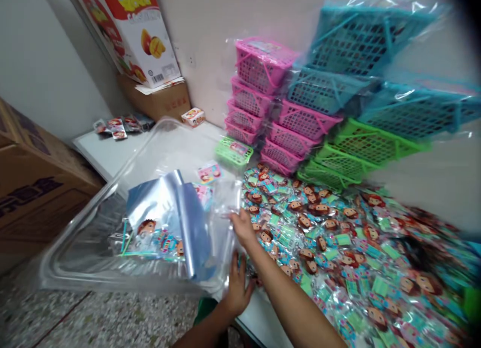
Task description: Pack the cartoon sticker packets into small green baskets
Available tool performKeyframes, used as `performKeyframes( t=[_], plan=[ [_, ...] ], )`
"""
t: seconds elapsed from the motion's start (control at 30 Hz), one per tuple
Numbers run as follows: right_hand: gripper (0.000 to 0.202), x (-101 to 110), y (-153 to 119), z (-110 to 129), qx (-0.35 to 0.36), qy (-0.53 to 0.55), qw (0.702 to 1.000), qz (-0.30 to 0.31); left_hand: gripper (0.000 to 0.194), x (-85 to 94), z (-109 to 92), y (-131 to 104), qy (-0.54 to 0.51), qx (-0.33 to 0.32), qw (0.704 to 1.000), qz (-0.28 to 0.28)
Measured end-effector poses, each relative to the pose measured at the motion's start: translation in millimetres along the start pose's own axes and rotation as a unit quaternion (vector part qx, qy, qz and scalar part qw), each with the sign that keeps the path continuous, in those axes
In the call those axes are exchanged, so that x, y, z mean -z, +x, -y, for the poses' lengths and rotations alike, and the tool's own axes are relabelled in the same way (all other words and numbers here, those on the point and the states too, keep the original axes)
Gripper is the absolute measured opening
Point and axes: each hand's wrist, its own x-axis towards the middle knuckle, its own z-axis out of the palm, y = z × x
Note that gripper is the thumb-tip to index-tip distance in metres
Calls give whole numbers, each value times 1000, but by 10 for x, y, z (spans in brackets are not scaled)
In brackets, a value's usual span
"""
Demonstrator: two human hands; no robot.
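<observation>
We see a large, clear plastic tray with a rounded rim (112, 284) set partly over the white surface (259, 324), its near left corner reaching out above the speckled floor (75, 315). Our left hand (237, 288) lies against the tray's right side near the front corner, fingers spread apart. Our right hand (242, 226) is at the same side, farther back, fingertips meeting the plastic; blurred as it is, we cannot tell whether it grips the edge.

Inside the tray we find a shiny blue plastic sheet (195, 232), partly rolled, beside a clear packet with a brown-haired cartoon face (146, 227). To the right of our hands, a broad heap of similar small clear packets (308, 242) covers the surface. Behind the heap we see wrapped mesh baskets in stacks: pink plastic ones (259, 72), blue ones (349, 44) and bright green ones (379, 145). A single low green basket (233, 151) sits just beside the tray's far right part.
</observation>
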Motion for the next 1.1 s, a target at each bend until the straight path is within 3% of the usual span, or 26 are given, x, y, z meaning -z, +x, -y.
performKeyframes(
  t=[0.1, 0.17, 0.23, 0.43, 0.63, 0.73, 0.83, 0.9, 0.93, 1.03, 1.1],
  plan=[
    [15, -419, 234, -227, -5, -6, 1000, 18, 79, -87, 124, -35, -5, -58, 998, 12],
    [12, -449, 264, -356, -4, -18, 1000, 21, 84, -141, 143, -59, -2, -57, 998, 12],
    [10, -338, 267, -439, -3, -34, 999, 14, 83, -191, 103, -78, 7, -44, 999, 20],
    [22, 199, 289, -402, -4, -72, 997, -4, 78, -349, -166, -133, 23, -23, 999, 42],
    [52, 718, -92, -247, 12, -78, 994, 70, 70, -485, -306, -187, 48, 23, 998, -37],
    [57, 1289, -433, -180, 45, -74, 991, 100, 68, -495, -312, -193, 74, 37, 993, -81],
    [49, 2044, -807, -238, 119, -142, 982, 44, 64, -480, -309, -185, 105, 36, 988, -111],
    [47, 2486, -1102, -427, 199, -255, 946, -29, 66, -470, -315, -185, 118, 27, 987, -109],
    [50, 2653, -1259, -572, 247, -324, 912, -41, 70, -469, -322, -192, 124, 17, 987, -100],
    [65, 2910, -1677, -1125, 355, -501, 788, 44, 90, -485, -368, -248, 150, -52, 986, -47],
    [69, 2948, -1828, -1479, 373, -564, 731, 92, 100, -513, -415, -301, 168, -115, 979, 7]
  ],
)
